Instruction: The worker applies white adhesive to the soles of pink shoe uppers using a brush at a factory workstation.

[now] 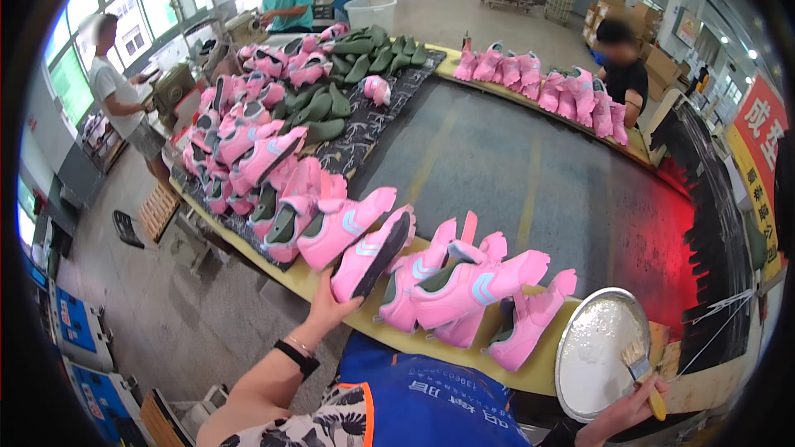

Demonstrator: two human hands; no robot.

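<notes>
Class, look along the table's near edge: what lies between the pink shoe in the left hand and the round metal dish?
In the head view, a cluster of pink shoes lies between the held pink shoe in the left hand and the round metal dish.

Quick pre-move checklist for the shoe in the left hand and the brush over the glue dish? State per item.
1. Left hand has hold of the pink shoe: ok, gripped at its lower end, dark sole turned toward the camera.
2. Right hand holds the brush: ok, fingers on the yellow handle.
3. Bristles loaded: cannot tell; they rest at the edge of the round metal dish, which holds white paste.
4. Dish seated on the yellow table edge: ok.
5. Neighbouring pink shoes clear of the held one: not ok, they lie close beside it.
6. Seated co-worker clear of the hands: ok, across the belt.
</notes>
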